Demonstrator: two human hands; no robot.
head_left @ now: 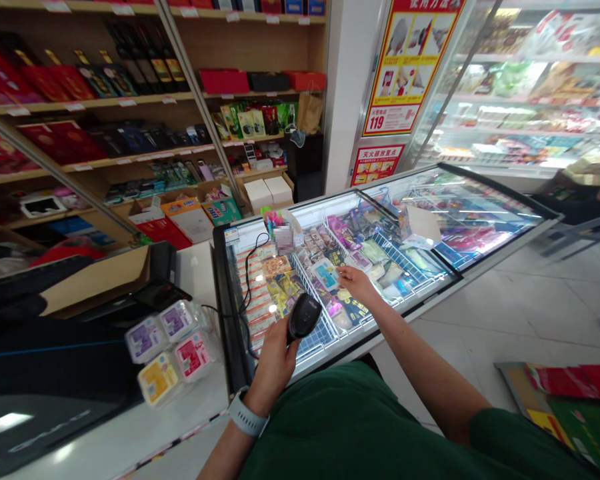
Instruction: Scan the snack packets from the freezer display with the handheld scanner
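A black handheld barcode scanner (305,315) is gripped by its handle in my left hand (275,357), its head over the near part of the glass-topped freezer (353,347). My right hand (356,285) pinches the right edge of a small clear pack with a light blue label (325,274), above the freezer glass. From the scanner, a black cable (247,287) loops across the glass to the left. On the white counter (190,440) left of the freezer stand several clear plastic tubs with purple, red and yellow labels (173,347).
Frozen packs and wire baskets (397,253) show beneath the glass. A cardboard piece (420,225) and a colourful bundle (279,227) lie on top. Black checkout equipment (55,373) occupies the counter's left. Shelves of bottles and boxes (145,100) line the back; red packages (575,383) stand at lower right.
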